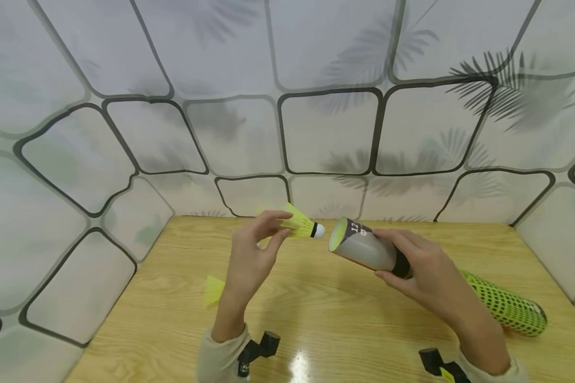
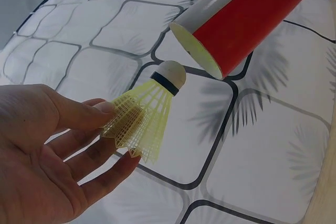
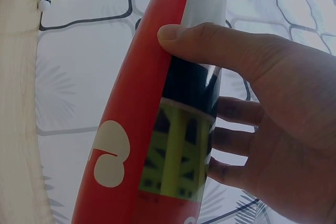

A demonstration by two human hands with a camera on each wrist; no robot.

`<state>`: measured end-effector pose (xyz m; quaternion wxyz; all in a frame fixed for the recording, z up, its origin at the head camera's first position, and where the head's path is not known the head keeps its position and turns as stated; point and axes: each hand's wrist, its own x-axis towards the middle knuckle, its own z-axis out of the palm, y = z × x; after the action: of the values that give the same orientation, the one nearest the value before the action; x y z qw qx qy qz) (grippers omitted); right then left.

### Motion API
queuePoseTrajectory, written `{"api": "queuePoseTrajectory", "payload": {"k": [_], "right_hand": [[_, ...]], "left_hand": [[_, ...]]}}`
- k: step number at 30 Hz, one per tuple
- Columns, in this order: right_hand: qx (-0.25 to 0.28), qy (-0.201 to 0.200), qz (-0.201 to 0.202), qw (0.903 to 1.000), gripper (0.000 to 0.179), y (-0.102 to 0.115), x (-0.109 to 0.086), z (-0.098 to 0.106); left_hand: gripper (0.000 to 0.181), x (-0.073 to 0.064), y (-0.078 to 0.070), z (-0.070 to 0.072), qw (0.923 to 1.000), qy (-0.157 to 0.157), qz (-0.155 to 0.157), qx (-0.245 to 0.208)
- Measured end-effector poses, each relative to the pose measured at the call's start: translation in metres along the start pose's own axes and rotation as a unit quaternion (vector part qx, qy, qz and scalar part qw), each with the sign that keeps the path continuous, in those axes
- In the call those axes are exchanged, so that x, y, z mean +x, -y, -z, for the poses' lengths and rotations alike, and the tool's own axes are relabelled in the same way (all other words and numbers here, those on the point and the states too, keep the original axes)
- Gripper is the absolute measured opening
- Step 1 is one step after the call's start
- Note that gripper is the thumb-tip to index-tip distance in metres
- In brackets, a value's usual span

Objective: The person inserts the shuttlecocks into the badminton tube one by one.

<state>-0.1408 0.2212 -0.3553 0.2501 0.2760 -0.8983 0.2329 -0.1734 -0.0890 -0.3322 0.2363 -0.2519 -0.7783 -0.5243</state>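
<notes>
My left hand [image 1: 255, 250] pinches a yellow shuttlecock [image 1: 299, 223] by its skirt, thumb on one side and fingers on the other. The white cork with its black band points right, toward the tube's mouth, a short gap apart. My right hand [image 1: 424, 266] grips a shuttlecock tube [image 1: 371, 250] round its body, thumb across the red side in the right wrist view. Its uncapped mouth tilts up to the left, pale yellow-green inside. Beyond the hand, the tube's green and black patterned part shows past my forearm. Its middle is hidden by the hand.
Another yellow shuttlecock [image 1: 214, 290] lies on the wooden table [image 1: 163, 330], partly behind my left wrist. A patterned cloth wall [image 1: 330, 133] with dark outlines and leaf prints stands along the back and both sides of the table.
</notes>
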Motion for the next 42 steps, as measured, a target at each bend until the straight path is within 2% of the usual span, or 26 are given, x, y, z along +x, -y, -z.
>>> {"api": "queuePoseTrajectory", "payload": {"k": [13,30,42], "right_hand": [[-0.003,0.002,-0.003,1.0,0.078,0.001,-0.001,0.001],[-0.002,-0.002,0.006,1.0,0.078,0.002,-0.001,0.0],[0.001,0.001,0.001,1.0,0.078,0.003,0.0,0.001]], "left_hand": [[0.025,-0.003,0.001,-0.02,0.9992,-0.002,-0.025,-0.033],[0.023,-0.005,0.001,-0.041,0.9983,0.007,-0.058,-0.008],[0.024,-0.007,0.001,-0.055,0.9973,0.01,-0.07,-0.02]]}}
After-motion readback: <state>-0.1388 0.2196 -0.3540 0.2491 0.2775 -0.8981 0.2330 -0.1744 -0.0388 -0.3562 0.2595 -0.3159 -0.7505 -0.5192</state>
